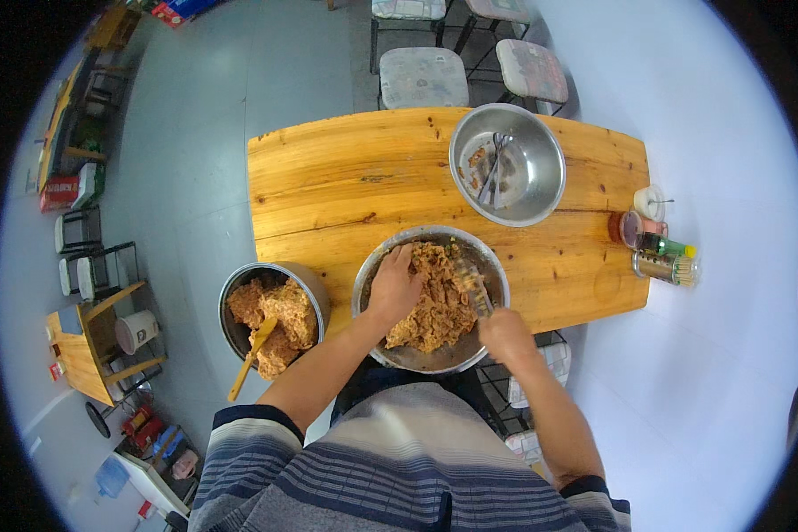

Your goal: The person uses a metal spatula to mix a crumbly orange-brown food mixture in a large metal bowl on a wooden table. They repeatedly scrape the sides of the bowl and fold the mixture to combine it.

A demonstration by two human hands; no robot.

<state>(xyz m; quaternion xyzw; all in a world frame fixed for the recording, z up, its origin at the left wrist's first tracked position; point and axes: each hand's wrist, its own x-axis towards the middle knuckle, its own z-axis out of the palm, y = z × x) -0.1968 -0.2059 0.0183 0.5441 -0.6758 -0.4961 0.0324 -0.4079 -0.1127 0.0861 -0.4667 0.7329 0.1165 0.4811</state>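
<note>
A wide metal bowl (499, 266) in front of me holds a mound of chunky, reddish-brown minced mixture (435, 306). My left hand (397, 282) lies at the bowl's left inner side, against the mixture; whether its fingers grip anything cannot be told. My right hand (505, 336) is closed around the handle of a slotted metal utensil (473, 286), blurred, its head at the mixture's right side. To the left stands a deep metal pot (312, 286) with more of the mixture (286, 309) and a yellowish spatula (256, 356) leaning out over its near rim.
On the wooden table (319, 179), a second metal bowl (552, 166) holds metal utensils (495, 169) and bits of mixture. Condiment containers and a green bottle (662, 246) stand by the wall at right. Stools (423, 76) stand beyond the table's far edge.
</note>
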